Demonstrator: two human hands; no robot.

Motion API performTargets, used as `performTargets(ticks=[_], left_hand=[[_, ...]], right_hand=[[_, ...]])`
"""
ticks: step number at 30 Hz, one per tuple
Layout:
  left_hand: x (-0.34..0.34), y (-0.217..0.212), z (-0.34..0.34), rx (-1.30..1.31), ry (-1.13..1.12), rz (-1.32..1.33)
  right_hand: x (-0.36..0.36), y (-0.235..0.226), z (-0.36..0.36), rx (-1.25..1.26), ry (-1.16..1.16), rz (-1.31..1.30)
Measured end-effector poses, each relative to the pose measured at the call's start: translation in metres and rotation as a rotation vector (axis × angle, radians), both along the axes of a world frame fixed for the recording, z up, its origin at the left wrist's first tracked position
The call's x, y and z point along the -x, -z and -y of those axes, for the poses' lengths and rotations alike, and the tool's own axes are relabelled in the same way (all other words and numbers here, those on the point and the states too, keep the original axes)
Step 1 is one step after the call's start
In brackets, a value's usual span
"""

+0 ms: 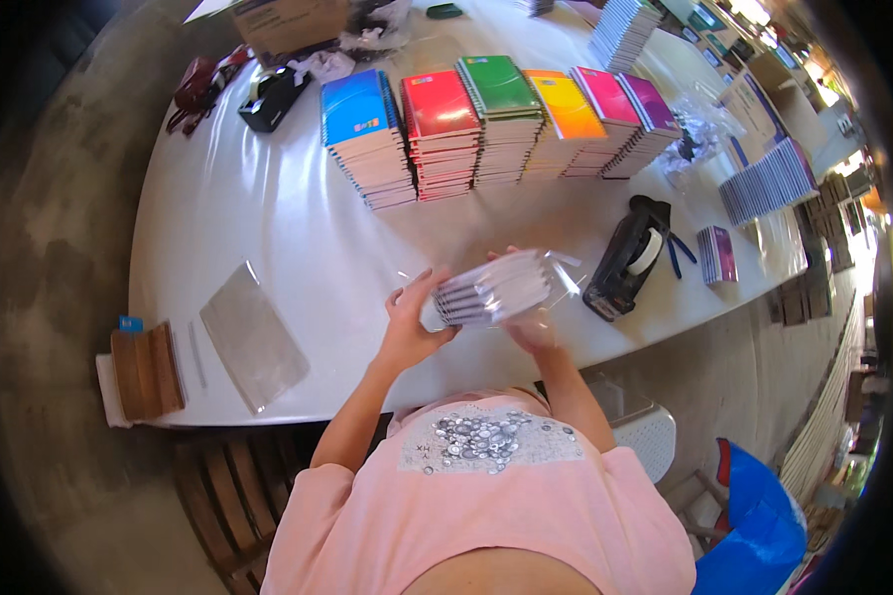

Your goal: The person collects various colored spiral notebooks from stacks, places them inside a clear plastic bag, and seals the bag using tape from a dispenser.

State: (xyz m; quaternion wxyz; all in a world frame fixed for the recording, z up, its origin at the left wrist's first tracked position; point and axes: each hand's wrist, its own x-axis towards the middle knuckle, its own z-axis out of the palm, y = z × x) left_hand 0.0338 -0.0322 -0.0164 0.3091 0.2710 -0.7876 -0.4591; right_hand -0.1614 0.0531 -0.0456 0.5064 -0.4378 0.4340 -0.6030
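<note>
Both hands hold a small bundle of notebooks (pixel 496 288) in a clear plastic wrapper just above the near edge of the bench (pixel 268 228). The left hand (pixel 412 322) grips the bundle's left end, fingers curled up around it and thumb on top. The right hand (pixel 533 327) is closed on it from below at the right end, mostly hidden by the bundle and the loose wrapper that flares out there.

Just to the right of the bundle, near the bench's near-right edge, stands a black tape dispenser (pixel 625 260), with blue-handled pliers (pixel 680 253) beside it and a small purple stack of notebooks (pixel 716 254) further right. Toward the far edge runs a row of notebook stacks: blue (pixel 359 114), red (pixel 439 107), green (pixel 498 87), orange (pixel 566 107), pink (pixel 605 97) and purple (pixel 649 103). A second black tape dispenser (pixel 271 97) sits at the far-left corner next to a cardboard box (pixel 288 25).

On the left part of the bench, well apart from the hands, lies a flat clear plastic sleeve (pixel 253 337), and at the near-left corner a brown pile of flat pieces (pixel 147 369) hangs over the edge
</note>
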Motion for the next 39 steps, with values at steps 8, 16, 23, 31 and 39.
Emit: performTargets(ticks=[8, 16, 23, 31, 39], left_hand=[[0.015, 0.004, -0.021, -0.194, -0.204, -0.071], [0.009, -0.065, -0.008, 0.728, 0.047, 0.072], [0.003, -0.063, -0.027, 0.565, -0.246, 0.257], [-0.021, -0.052, -0.03, 0.363, -0.423, -0.278], [-0.035, 0.0, -0.026, 0.399, -0.128, 0.133]], right_hand=[[0.017, -0.025, 0.007, -0.031, -0.135, -0.486], [0.03, -0.122, 0.02, 0.354, -0.16, -1.053], [0.065, -0.066, -0.009, 0.174, 0.043, -0.552], [0.027, -0.06, -0.011, 0.239, 0.056, -0.694], [0.029, -0.071, 0.026, 0.406, -0.357, -1.09]])
